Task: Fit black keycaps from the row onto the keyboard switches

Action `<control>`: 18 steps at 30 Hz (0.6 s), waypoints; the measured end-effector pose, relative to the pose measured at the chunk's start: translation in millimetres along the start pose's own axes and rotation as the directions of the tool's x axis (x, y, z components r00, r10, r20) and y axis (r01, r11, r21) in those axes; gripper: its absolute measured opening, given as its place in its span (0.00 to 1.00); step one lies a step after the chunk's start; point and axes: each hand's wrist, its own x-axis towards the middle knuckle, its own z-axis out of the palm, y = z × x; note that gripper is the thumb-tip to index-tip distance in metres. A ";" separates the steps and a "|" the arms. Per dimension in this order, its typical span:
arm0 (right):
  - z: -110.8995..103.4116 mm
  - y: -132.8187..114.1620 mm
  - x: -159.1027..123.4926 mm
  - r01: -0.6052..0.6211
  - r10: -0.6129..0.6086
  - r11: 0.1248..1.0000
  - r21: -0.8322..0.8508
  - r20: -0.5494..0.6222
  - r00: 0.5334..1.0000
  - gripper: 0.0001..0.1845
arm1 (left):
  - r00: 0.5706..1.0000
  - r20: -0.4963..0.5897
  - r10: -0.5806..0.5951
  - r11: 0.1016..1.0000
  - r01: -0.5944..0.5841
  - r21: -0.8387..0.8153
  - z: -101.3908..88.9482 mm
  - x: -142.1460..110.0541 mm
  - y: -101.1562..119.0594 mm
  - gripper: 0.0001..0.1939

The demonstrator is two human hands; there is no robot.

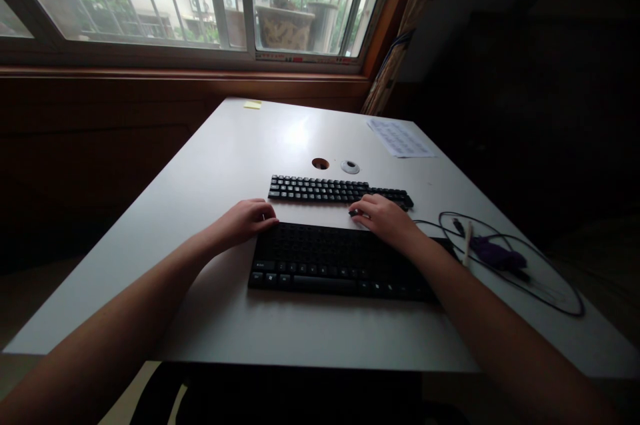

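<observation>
Right hand point(387, 213) in a pinch, thumb and fingertips closed on a small dark keycap point(353, 213), and it's just above the far edge of the keyboard point(320, 283)! Just beyond the grip, black keycaps point(320, 191) in tight rows, very near those knuckles: a sideways brush could knock them out of line. Slip that pinch, and so small a piece could tumble. Over at the keyboard's far left corner, left hand point(247, 217), fingers curled; whether it's gripping, can't tell. Press unevenly there, and the board could skid.
</observation>
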 end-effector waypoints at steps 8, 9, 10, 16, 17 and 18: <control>-1.2 0.4 -5.7 0.027 -0.017 0.996 0.088 -0.116 0.993 0.04 | 1.000 0.006 -0.005 1.000 0.005 0.005 -0.6 0.4 0.2 0.11; -2.0 -0.4 -6.6 0.038 -0.026 0.995 0.098 -0.124 0.992 0.04 | 1.000 0.006 -0.006 1.000 0.006 0.007 -0.6 0.5 0.3 0.11; -2.9 -1.4 -7.5 0.045 -0.031 0.993 0.107 -0.130 0.991 0.04 | 1.000 0.005 -0.005 1.000 0.005 0.010 -0.6 0.4 0.4 0.11; -8.6 -9.9 -13.3 0.085 -0.036 0.968 0.238 -0.202 0.979 0.05 | 1.000 0.005 0.001 1.000 -0.001 0.001 -0.7 0.3 1.0 0.11; -9.3 -11.3 -14.3 0.092 -0.034 0.960 0.266 -0.216 0.976 0.05 | 1.000 0.004 -0.001 1.000 0.001 0.000 -0.8 0.3 1.0 0.11; -10.0 -12.8 -15.3 0.096 -0.028 0.951 0.294 -0.227 0.974 0.05 | 1.000 0.004 -0.004 1.000 0.004 -0.001 -0.8 0.2 0.9 0.11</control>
